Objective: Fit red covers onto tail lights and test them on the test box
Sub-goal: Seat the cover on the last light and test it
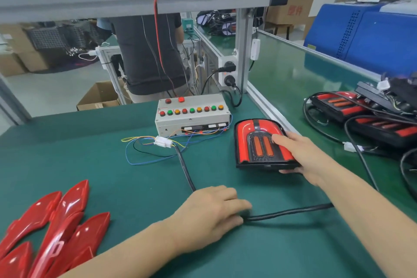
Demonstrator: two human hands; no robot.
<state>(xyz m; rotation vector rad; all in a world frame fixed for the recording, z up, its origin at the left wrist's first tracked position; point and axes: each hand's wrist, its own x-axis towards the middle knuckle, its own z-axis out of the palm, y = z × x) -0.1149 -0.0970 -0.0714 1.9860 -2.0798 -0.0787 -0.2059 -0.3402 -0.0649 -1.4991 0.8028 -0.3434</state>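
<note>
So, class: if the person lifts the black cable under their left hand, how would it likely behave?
The black cable already curves loosely over the mat, so it would probably sag rather than stay straight. It looks thick, so fairly springy. It seems to run to the white connector, so a pull by the left hand might tug that.

Red-covered tail light (261, 142) lies flat right of the grey test box (191, 117); loose red covers (56, 228) heaped near-left
</note>
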